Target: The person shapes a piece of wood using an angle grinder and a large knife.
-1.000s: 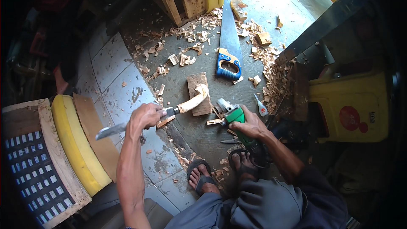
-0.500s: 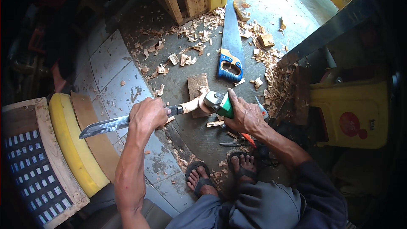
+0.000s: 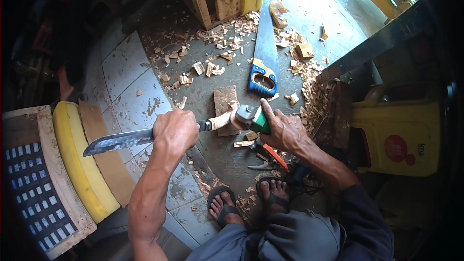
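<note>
Fingers of the left hand (image 3: 175, 128): curled into a tight fist around the long knife (image 3: 121, 141), where the blade meets its dark collar (image 3: 205, 125).
Fingers of the right hand (image 3: 287, 128): closed over the green body of the angle grinder (image 3: 261, 123), one stretched up along the casing.
Knife: flat, mottled grey steel, broad and slightly curved toward the tip, pointing left over the edge of the tiles (image 3: 137, 87).
Knife handle (image 3: 218, 122): pale bare wood, rounded, crossing the near half of the block; whether it touches the block cannot be told.
Grinder head: dull grey cast metal, its round disc (image 3: 236, 118) meeting the handle's outer end in this view.
Block (image 3: 224, 95): rough brown wood, rectangular, lying on the concrete floor (image 3: 234, 73).
Offcuts (image 3: 243, 143): small, square-cut pieces by the block's near right corner.
Red-handled tool (image 3: 276, 156): slim, slanting beside dark metal pliers (image 3: 263, 166), near the sandals (image 3: 224, 204).
Handsaw (image 3: 264, 48): tapering smooth blade, blue-and-tan looped grip toward the block's far right corner.
Shavings (image 3: 309, 75): curled, splintery, scattered over the floor.
Crate (image 3: 58, 164): wood frame around a slotted black panel, beside yellow padding (image 3: 79, 157), left of the tiles' edge.
</note>
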A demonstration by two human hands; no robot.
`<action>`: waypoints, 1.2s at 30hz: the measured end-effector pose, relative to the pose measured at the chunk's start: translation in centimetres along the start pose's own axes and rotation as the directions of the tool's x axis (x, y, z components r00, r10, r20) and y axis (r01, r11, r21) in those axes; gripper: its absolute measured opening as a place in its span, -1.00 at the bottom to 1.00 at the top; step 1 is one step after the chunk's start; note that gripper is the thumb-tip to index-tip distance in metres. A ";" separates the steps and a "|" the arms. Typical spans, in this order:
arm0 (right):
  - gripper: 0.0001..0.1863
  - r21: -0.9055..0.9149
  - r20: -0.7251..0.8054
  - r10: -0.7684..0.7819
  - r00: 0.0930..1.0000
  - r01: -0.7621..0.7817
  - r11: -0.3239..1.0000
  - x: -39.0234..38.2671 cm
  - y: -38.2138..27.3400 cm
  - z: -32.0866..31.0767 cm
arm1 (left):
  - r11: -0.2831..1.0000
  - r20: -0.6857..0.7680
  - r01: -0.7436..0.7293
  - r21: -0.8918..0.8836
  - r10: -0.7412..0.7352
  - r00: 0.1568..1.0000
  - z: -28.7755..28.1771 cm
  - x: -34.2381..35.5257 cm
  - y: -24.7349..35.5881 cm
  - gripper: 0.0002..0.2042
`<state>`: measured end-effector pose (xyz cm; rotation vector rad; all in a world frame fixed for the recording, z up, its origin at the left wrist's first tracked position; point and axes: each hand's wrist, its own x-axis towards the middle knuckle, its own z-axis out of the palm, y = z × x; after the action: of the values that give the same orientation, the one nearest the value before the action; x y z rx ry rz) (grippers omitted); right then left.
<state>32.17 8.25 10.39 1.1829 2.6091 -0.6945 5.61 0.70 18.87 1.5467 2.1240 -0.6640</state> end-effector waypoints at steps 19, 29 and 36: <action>0.06 -0.064 0.019 -0.047 0.999 0.048 0.997 0.3 -0.2 -1.1 | 0.998 -0.057 -0.055 -0.006 0.055 0.997 0.1 0.3 0.8 -0.80; 0.07 -0.025 0.000 -0.006 1.000 0.006 1.000 0.2 0.6 -0.5 | 0.996 -0.077 -0.086 0.009 0.086 0.993 0.6 0.9 0.9 -0.83; 0.07 0.369 0.145 0.067 0.987 -0.117 0.922 -1.4 2.3 1.0 | 0.938 0.126 -0.249 0.242 0.224 0.966 -3.1 5.9 -3.6 -0.60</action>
<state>34.76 8.13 9.20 1.2981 2.3593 -1.2502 0.33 6.04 18.29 1.8302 1.7966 -0.9351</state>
